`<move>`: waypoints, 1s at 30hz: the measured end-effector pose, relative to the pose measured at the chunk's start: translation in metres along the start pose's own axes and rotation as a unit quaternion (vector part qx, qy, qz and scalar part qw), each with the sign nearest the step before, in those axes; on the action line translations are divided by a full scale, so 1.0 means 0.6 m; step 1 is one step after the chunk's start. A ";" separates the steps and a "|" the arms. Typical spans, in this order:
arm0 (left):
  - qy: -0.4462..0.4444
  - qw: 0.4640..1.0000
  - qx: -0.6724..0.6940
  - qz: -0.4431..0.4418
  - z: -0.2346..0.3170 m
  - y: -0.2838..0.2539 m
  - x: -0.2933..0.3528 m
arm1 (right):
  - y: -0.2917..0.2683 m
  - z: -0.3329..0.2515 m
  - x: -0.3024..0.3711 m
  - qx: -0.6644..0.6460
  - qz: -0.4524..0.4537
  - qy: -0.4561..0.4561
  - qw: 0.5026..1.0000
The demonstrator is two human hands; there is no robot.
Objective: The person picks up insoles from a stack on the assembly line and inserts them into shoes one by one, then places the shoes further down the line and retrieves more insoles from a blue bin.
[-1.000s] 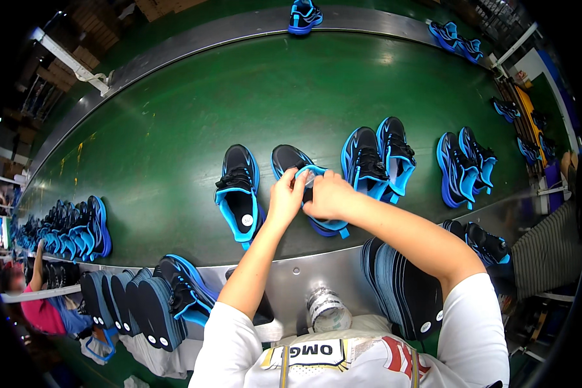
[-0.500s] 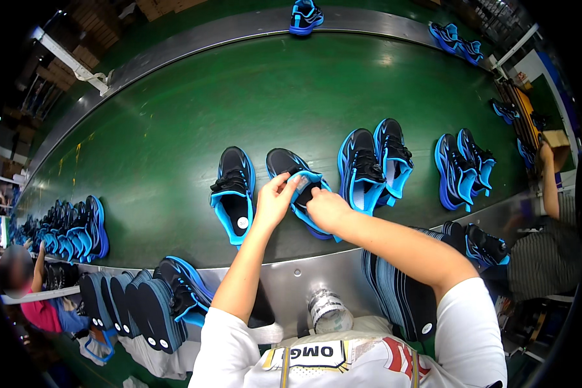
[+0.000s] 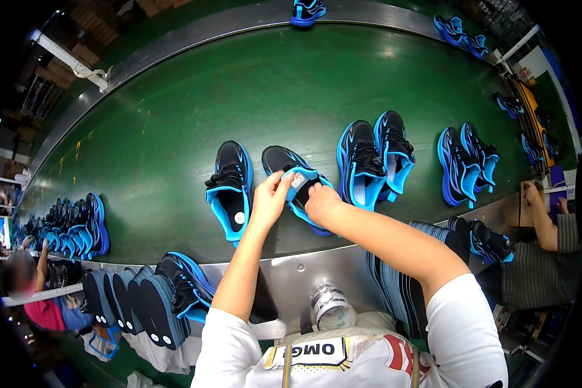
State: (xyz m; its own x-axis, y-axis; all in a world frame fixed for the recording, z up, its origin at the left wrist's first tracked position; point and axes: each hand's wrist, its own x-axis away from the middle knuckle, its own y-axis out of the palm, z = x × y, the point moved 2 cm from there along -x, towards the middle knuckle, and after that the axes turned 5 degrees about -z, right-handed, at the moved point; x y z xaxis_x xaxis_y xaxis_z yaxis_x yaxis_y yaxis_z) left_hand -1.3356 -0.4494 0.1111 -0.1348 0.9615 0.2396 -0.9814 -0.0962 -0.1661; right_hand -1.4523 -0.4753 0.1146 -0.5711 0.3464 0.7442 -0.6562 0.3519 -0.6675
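A black and blue sneaker [image 3: 281,157] lies on the green belt in front of me, its toe pointing away and to the left. My left hand [image 3: 269,199] pinches the sneaker's blue-lined tongue, which is pulled up so that a pale label shows. The fingers of my right hand [image 3: 322,204] are curled and reach into the shoe opening; their tips are hidden, and what they grip, if anything, cannot be seen. Just left of it stands a matching sneaker [image 3: 231,165] with a black insole inside, a white round sticker at its heel.
Two sneaker pairs [image 3: 355,152] [image 3: 456,161] stand to the right on the belt [image 3: 174,110]. Insole stacks [image 3: 152,310] [image 3: 398,291] rest along the metal edge [image 3: 301,268], with a roll of tape [image 3: 333,309] between. Sneakers crowd the far left [image 3: 90,226]. A co-worker's hand [image 3: 532,194] is at right.
My right hand sits slightly deeper in the shoe, and more of the tongue's label shows. The belt's shoes appear slightly higher in view. The co-worker's hand at right has moved down and nearer.
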 end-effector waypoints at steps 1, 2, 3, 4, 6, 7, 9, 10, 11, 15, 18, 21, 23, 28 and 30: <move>-0.001 1.000 -0.003 0.008 0.000 -0.001 0.001 | 0.001 0.000 -0.002 0.014 -0.022 -0.015 1.000; -0.002 1.000 0.003 0.004 -0.001 -0.002 0.000 | 0.000 0.001 -0.004 0.024 -0.026 -0.021 0.999; -0.003 1.000 0.009 0.001 -0.003 -0.004 -0.001 | -0.001 0.001 -0.004 0.034 -0.031 -0.027 0.999; -0.005 1.000 0.015 -0.002 -0.006 -0.004 -0.002 | -0.002 0.001 -0.006 0.045 -0.036 -0.034 0.998; 0.003 1.000 0.013 0.012 -0.013 -0.002 -0.007 | 0.010 0.001 -0.034 -0.014 -0.051 -0.044 0.998; 0.010 1.000 0.011 0.021 -0.012 0.001 -0.008 | 0.013 0.002 -0.044 -0.041 -0.056 -0.048 0.996; 0.080 0.989 -0.070 0.104 0.001 0.002 -0.001 | 0.017 0.004 -0.050 -0.160 -0.042 0.021 0.986; 0.113 0.977 -0.109 0.146 0.011 0.004 0.005 | 0.019 0.004 -0.045 -0.159 -0.045 0.009 0.986; 0.108 0.974 -0.125 0.155 0.020 0.006 0.002 | 0.021 0.007 -0.040 -0.157 -0.048 -0.002 0.986; 0.220 0.913 -0.324 0.116 0.028 -0.001 0.008 | -0.057 0.002 0.064 -0.110 -0.165 -0.126 0.972; 0.246 0.891 -0.376 0.062 0.041 -0.001 -0.005 | -0.055 -0.004 0.073 -0.148 -0.196 -0.103 0.964; 0.230 0.885 -0.405 0.017 0.057 -0.003 0.000 | -0.035 -0.020 0.049 -0.143 -0.159 -0.064 0.975; 0.229 0.882 -0.410 0.014 0.054 -0.006 0.002 | -0.008 -0.015 0.067 -0.152 0.070 -0.081 0.982; 0.258 0.875 -0.405 0.069 0.048 -0.001 0.025 | 0.021 -0.013 0.172 -0.165 0.230 -0.030 0.959; 0.276 0.876 -0.387 0.077 0.052 0.005 0.050 | 0.037 -0.028 0.192 -0.069 0.218 -0.016 0.973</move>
State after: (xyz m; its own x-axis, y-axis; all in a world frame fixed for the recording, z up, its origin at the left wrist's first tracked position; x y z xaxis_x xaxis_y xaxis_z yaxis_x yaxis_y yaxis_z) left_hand -1.3468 -0.4288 0.1477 0.0387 0.9508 -0.3075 -0.5423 -0.2385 -0.8056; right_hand -1.5243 -0.4127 0.1850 -0.7972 0.4620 0.3887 -0.2775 0.2913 -0.9155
